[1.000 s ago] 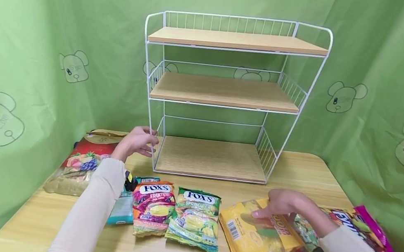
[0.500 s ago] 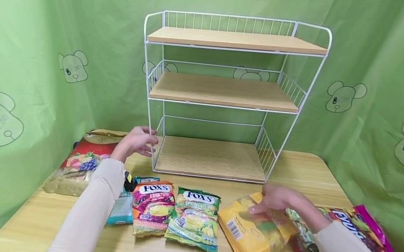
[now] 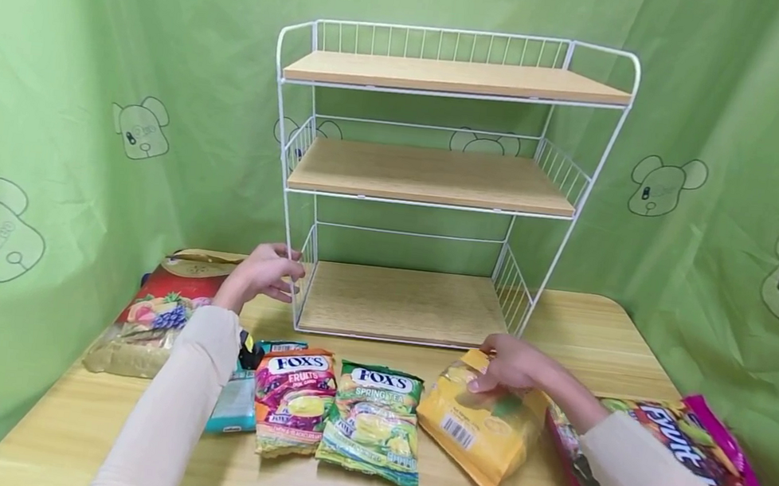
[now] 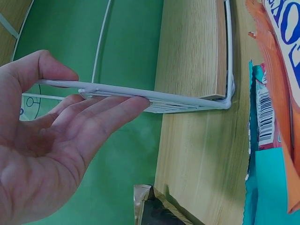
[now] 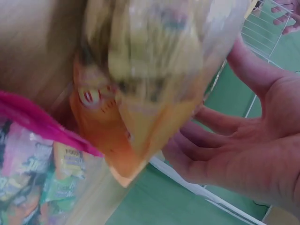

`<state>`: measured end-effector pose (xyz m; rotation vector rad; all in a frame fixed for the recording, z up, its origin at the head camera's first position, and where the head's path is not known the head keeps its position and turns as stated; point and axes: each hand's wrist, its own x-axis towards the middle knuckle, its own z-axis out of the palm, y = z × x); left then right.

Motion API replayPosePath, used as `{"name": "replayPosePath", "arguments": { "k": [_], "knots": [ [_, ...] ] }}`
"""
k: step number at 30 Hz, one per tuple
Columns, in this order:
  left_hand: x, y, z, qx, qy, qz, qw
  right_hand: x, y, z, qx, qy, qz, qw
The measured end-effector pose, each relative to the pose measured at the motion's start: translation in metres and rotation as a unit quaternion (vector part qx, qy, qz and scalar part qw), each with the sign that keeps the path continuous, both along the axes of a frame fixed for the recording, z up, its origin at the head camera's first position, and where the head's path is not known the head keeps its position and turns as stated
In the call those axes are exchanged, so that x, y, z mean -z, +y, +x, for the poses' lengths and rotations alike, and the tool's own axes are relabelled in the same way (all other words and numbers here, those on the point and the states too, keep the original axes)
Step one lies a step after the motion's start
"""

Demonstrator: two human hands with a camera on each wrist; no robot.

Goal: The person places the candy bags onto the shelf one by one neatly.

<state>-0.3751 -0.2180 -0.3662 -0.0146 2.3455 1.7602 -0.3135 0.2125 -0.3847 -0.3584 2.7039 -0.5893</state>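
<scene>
At the left front post of a white wire shelf rack [image 3: 433,177], my left hand [image 3: 268,271] has its thumb on one side and its fingers on the other. The left wrist view shows this left hand [image 4: 70,122] pinching the thin post [image 4: 117,90]. My right hand [image 3: 514,364] grips the far end of a yellow candy bag [image 3: 473,421], thumb on its front, fingers behind. The bag leans up in front of the rack's lower right corner. In the right wrist view the bag's clear, blurred side [image 5: 154,51] lies between thumb and fingers.
Orange-purple [image 3: 295,401] and green [image 3: 374,426] Fox's candy bags lie in front of the rack, beside a partly covered teal bag [image 3: 234,406]. At left is a red-and-gold bag [image 3: 172,310]; at right, a large pink-edged fruit candy bag [image 3: 690,450]. Green cloth [image 3: 226,32] hangs around.
My right hand has moved left and towards the rack, bringing the yellow candy bag along and turning it. More of the pink-edged bag shows. My left hand has stayed on the post.
</scene>
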Motion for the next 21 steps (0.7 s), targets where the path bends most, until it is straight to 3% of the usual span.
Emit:
{"name": "replayPosePath", "arguments": {
  "k": [9, 21],
  "knots": [
    [0.001, 0.001, 0.000, 0.000, 0.000, 0.001, 1.0000, 0.008, -0.001, -0.013, -0.004, 0.021, -0.016, 1.000],
    [0.000, 0.000, 0.000, -0.003, 0.006, -0.014, 0.9999, 0.004, 0.011, -0.006, 0.014, 0.012, -0.060, 0.998]
  ]
}}
